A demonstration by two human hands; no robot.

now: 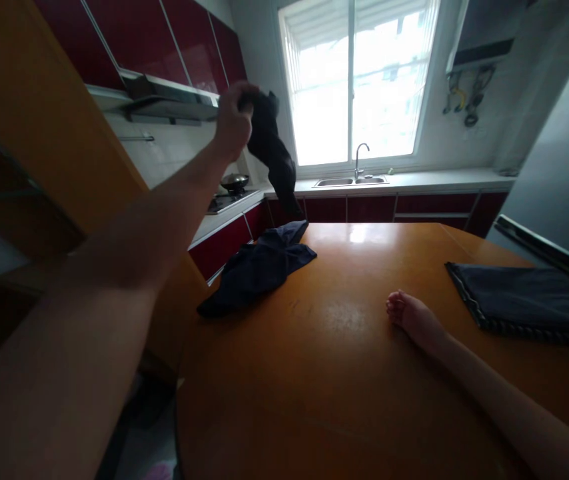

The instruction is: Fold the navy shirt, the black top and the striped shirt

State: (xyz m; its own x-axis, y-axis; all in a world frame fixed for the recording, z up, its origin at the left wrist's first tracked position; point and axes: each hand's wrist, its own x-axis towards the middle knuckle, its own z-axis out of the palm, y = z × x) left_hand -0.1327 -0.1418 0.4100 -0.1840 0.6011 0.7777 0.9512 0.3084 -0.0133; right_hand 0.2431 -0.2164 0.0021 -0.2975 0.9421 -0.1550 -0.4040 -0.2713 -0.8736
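Note:
My left hand (233,123) is raised high at the upper left, closed on one end of a dark garment (273,157). The garment hangs down from the fist, and its lower part lies crumpled on the far left of the round orange wooden table (324,387). My right hand (409,315) rests on the tabletop near the middle right, fingers curled under, with nothing visible in it. A folded dark cloth (529,303) lies flat on the table to the right of that hand, apart from it.
Behind the table runs a counter with a steel sink and tap (354,175) under a bright window. A hob with a wok (233,181) and a range hood (169,99) stand at the left. Red cabinets line the wall. A grey fridge (559,167) stands at the right.

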